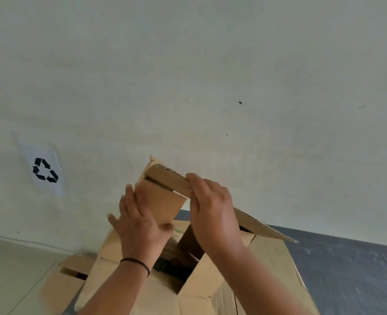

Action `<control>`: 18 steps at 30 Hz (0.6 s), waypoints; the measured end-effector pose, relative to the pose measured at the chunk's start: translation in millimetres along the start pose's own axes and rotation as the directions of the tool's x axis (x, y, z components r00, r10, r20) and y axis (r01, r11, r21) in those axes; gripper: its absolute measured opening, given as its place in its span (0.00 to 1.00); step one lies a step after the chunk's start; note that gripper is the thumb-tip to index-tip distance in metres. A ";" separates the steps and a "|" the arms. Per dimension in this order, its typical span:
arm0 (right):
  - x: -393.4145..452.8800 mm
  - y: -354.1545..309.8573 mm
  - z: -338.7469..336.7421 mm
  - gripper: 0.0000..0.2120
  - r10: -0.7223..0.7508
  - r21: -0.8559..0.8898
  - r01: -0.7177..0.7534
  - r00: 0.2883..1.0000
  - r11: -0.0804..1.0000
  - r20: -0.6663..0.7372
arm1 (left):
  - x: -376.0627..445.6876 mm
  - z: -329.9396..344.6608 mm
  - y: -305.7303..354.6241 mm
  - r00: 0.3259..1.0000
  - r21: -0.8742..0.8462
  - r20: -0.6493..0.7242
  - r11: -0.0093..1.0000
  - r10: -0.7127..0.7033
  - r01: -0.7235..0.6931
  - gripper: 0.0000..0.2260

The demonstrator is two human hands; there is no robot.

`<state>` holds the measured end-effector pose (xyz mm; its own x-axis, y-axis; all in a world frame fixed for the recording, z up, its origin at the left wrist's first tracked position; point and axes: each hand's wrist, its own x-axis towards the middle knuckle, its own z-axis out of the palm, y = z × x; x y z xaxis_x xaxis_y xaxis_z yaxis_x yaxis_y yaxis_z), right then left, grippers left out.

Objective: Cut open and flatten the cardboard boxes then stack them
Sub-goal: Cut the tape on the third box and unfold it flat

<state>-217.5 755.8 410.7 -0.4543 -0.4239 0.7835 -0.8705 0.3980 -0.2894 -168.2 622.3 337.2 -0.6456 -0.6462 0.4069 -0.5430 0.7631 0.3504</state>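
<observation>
While left hand (140, 221) and right hand (213, 205) grip raised cardboard piece (163, 196), box stack (188, 287) half hidden.

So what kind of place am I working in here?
Probably a recycling corner indoors: a recycling sign on the plain wall, cardboard boxes below, and a tiled floor.
</observation>
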 end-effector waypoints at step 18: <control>-135.7 82.9 67.3 0.21 0.195 -0.515 0.049 0.892 0.856 0.409 | -11.2 -35.4 -19.7 0.986 -0.527 -0.164 0.847 -0.018 -0.073 0.17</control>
<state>-240.8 791.5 243.4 -0.6522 -0.6329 0.4173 -0.6699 0.7388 0.0735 -131.2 614.3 355.6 -0.5390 -0.6516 0.5337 -0.1299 0.6904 0.7117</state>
